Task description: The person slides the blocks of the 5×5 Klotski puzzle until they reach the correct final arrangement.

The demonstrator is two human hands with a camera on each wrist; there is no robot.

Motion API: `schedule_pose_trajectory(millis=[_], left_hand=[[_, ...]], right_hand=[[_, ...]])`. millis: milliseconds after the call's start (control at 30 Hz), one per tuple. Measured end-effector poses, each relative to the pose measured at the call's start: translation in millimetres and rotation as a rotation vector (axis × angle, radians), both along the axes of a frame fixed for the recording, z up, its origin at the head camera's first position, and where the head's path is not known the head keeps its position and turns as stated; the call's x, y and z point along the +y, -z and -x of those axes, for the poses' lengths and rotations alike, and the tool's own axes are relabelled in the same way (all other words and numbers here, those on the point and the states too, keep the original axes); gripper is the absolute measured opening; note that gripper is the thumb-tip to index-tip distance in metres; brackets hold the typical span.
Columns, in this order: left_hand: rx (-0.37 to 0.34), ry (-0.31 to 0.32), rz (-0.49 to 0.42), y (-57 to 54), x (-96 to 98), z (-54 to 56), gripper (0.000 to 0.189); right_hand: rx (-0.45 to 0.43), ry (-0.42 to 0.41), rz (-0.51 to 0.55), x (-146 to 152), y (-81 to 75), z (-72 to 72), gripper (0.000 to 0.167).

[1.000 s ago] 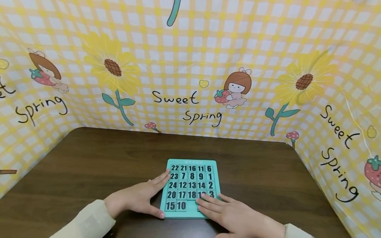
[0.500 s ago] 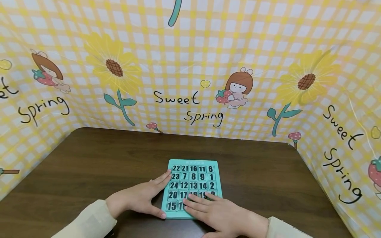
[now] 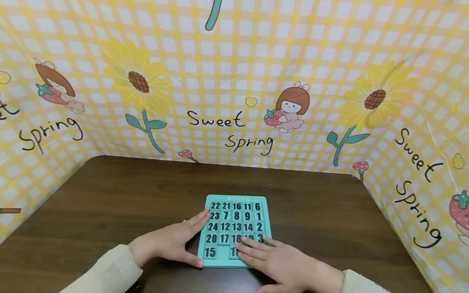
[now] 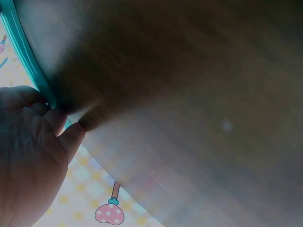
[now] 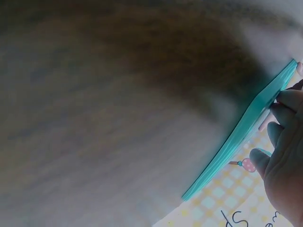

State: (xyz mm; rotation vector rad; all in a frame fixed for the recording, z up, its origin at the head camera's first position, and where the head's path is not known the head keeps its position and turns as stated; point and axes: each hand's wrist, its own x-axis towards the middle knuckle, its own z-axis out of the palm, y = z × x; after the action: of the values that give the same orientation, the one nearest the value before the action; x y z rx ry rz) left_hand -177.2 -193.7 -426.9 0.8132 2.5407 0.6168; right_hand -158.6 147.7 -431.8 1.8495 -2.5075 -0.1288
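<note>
A turquoise number sliding puzzle (image 3: 237, 197) lies flat on the table, its tiles printed with black numbers. My left hand (image 3: 169, 242) rests along its left edge, thumb at the near corner and fingers spread farther up. With extended fingers, my right hand (image 3: 280, 260) touches the tiles at the lower right. The fingertips meet a tile (image 3: 233, 252) in the bottom row, whose number is partly covered. Between it and tile 15 (image 3: 210, 252) is a gap. Other near-right tiles are hidden under the hand. Both wrist views show only the puzzle's side edge (image 5: 246, 120) near the fingers.
The dark brown wooden table (image 3: 146, 187) extends around the puzzle on all sides. A yellow checked cloth (image 3: 220, 81) with flowers and cartoon figures stands behind the table and at both sides.
My right hand has gone left over the bottom row, then back right. Tile 10 has slid one place right, leaving the gap beside 15. My left hand has stayed in place.
</note>
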Motion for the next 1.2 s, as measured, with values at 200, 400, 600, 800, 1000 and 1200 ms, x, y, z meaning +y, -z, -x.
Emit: schedule_pose_trajectory(millis=[200,400,600,800,1000,1200], left_hand=[[-0.008,-0.007,0.002,-0.5,-0.2,0.4,0.120],[-0.001,-0.006,0.006,-0.8,-0.6,0.9,0.120],[0.013,0.000,0.003,-0.2,-0.9,0.5,0.120],[0.016,0.006,-0.003,1.2,-0.6,0.7,0.120],[0.007,0.012,-0.010,3.4,-1.3,1.1,0.119],[0.020,0.012,-0.003,3.8,-1.7,1.5,0.120]], right_hand=[[-0.009,0.010,0.013,5,-1.4,-1.2,0.076],[-0.016,-0.009,0.025,-7,-1.7,0.8,0.075],[-0.017,-0.049,-0.017,-30,-1.0,3.7,0.074],[0.006,-0.064,-0.051,-47,-0.9,4.7,0.074],[-0.017,-0.063,-0.079,-52,-0.5,5.9,0.075],[0.003,-0.059,-0.081,-46,-1.9,6.0,0.076]])
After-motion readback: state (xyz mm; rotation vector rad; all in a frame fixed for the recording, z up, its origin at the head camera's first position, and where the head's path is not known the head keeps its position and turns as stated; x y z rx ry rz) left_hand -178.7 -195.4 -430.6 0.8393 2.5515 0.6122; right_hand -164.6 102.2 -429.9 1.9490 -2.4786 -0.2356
